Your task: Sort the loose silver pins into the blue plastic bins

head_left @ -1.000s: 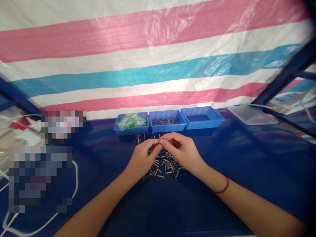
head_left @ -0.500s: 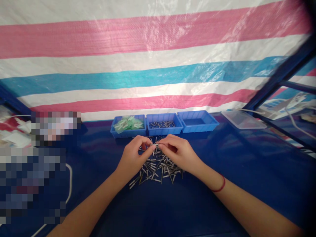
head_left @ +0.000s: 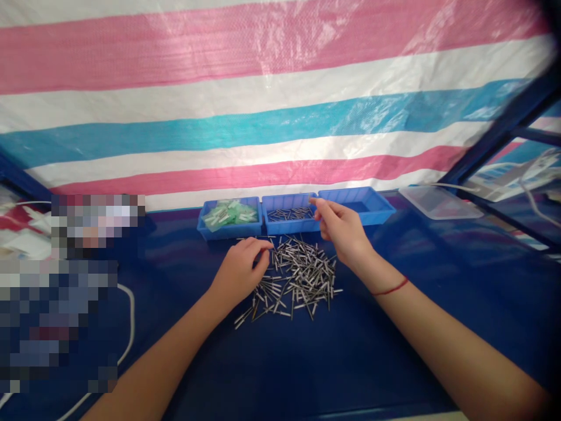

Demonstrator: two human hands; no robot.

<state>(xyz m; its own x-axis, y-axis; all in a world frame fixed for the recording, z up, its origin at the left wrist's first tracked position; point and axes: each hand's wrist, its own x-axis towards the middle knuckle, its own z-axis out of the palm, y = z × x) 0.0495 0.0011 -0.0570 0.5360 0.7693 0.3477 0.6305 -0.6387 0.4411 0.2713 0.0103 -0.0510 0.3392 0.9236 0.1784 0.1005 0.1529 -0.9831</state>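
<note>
A loose pile of blind rivets (head_left: 307, 272), silver with thin dark stems, lies on the dark blue table. My left hand (head_left: 243, 266) rests at the left edge of this pile, thumb and index finger slightly apart, nothing visible between them. Raised past the pile's far right side, my right hand (head_left: 344, 231) has its thumb and index finger pinched together over the right end of the middle blue bin (head_left: 289, 226). A small blurred rivet tip seems to show at those fingertips. More rivets lie inside that middle bin.
A left blue bin (head_left: 230, 233) holds green-tinted plastic packets (head_left: 232, 213). The right blue bin (head_left: 377, 217) adjoins the middle one. A clear plastic lid (head_left: 438, 203) lies farther right. A white cable (head_left: 132, 316) curves along the left. Striped sheeting (head_left: 263, 134) hangs behind.
My hands have parted. The right hand has moved forward and right to the middle bin, its fingers pinched. My left hand has stayed by the pile and let go of the rivet.
</note>
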